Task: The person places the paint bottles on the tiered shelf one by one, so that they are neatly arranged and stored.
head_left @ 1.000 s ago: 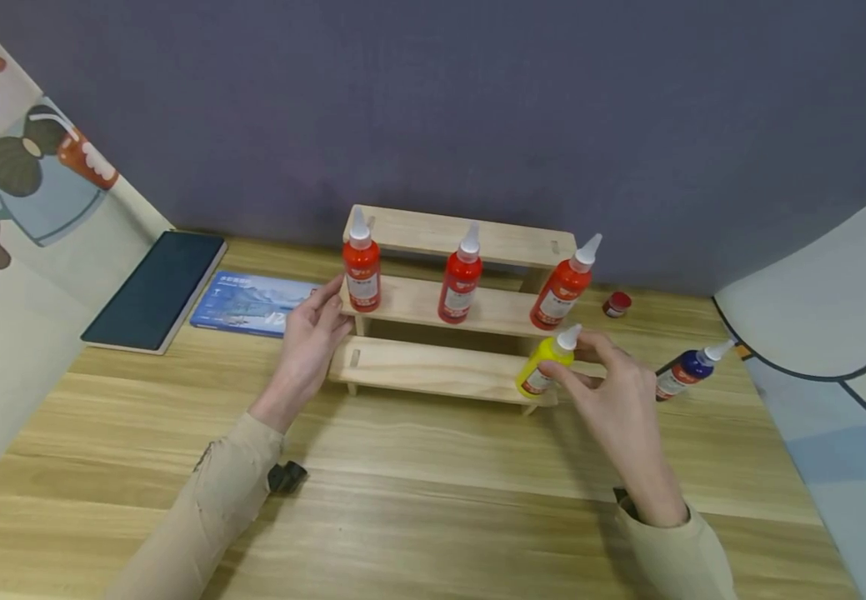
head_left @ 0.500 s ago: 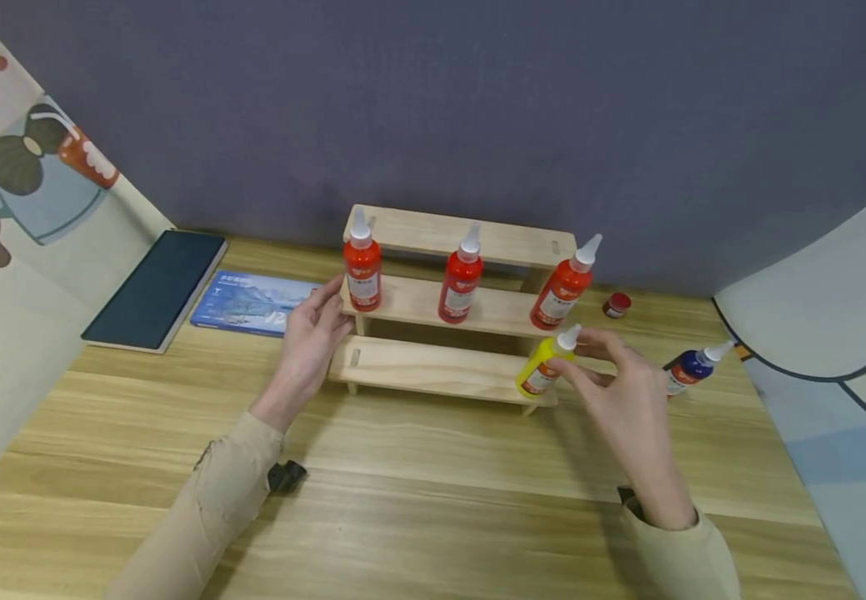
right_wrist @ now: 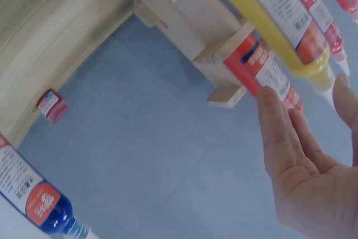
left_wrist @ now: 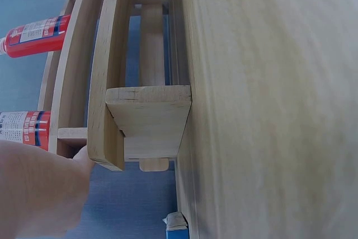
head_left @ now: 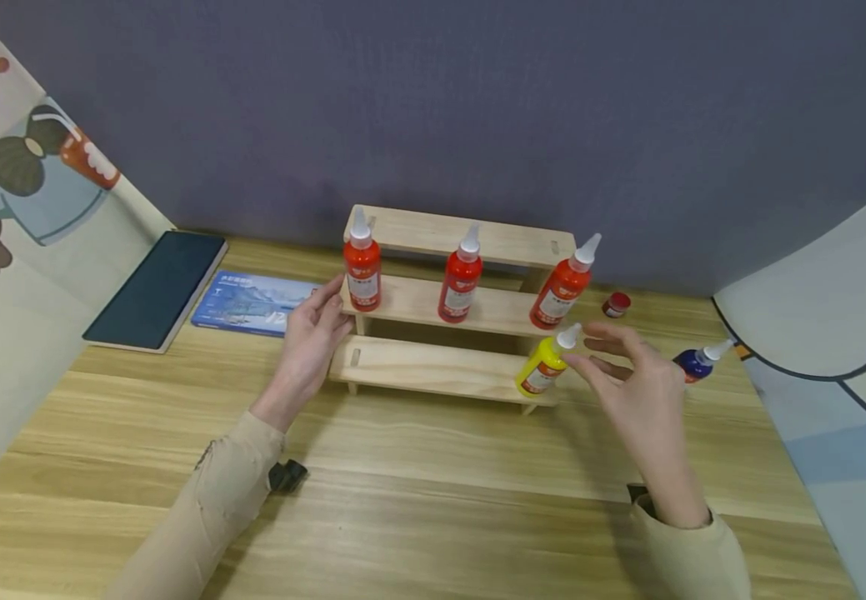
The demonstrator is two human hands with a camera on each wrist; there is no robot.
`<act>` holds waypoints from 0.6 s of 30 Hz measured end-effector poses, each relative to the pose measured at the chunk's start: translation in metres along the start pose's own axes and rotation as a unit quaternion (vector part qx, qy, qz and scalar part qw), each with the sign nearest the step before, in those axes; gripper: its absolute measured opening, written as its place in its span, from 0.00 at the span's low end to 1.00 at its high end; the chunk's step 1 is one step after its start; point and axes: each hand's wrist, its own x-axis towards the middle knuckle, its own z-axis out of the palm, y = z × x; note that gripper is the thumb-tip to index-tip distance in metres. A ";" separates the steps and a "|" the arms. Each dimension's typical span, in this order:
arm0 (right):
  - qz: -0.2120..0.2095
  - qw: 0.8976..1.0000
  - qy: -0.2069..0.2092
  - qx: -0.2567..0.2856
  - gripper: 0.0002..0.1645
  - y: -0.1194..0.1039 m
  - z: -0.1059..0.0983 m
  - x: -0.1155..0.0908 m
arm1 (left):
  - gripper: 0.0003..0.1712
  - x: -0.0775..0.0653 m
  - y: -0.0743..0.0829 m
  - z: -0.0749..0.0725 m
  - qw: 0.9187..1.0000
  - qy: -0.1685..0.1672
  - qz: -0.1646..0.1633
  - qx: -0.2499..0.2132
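Observation:
In the head view, a yellow paint bottle [head_left: 541,367] stands at the right end of the lowest tier of a wooden rack [head_left: 433,367]. My right hand [head_left: 638,392] is just right of it, thumb and fingers spread apart and holding nothing; the thumb tip is very near the bottle. On the middle tier are three red paint bottles, at left [head_left: 362,271], centre [head_left: 460,283] and right [head_left: 560,292]. My left hand [head_left: 308,342] grips the left end of the middle tier between thumb and fingers, beside the left red bottle. Some of its fingertips are hidden.
Right of the rack are a small red jar [head_left: 616,304] and a blue paint bottle [head_left: 695,364], partly covered by my right hand. A dark green book [head_left: 158,287] and a blue pad [head_left: 252,302] lie at left. A grey wall [head_left: 433,108] rises behind.
My right hand has let go of the yellow bottle and drawn back to the right, covering more of the blue bottle. The yellow bottle stays in place, and my left hand has not moved.

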 end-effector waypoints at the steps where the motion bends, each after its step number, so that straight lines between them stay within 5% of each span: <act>1: 0.003 1.000 0.003 -0.001 0.24 0.001 -0.002 0.001 | 0.29 0.000 0.000 0.000 1.000 -0.001 0.000 0.000; 18: 0.085 0.993 0.083 -0.028 0.23 0.030 -0.054 0.005 | 0.29 0.000 0.001 0.000 1.000 0.007 -0.007 -0.003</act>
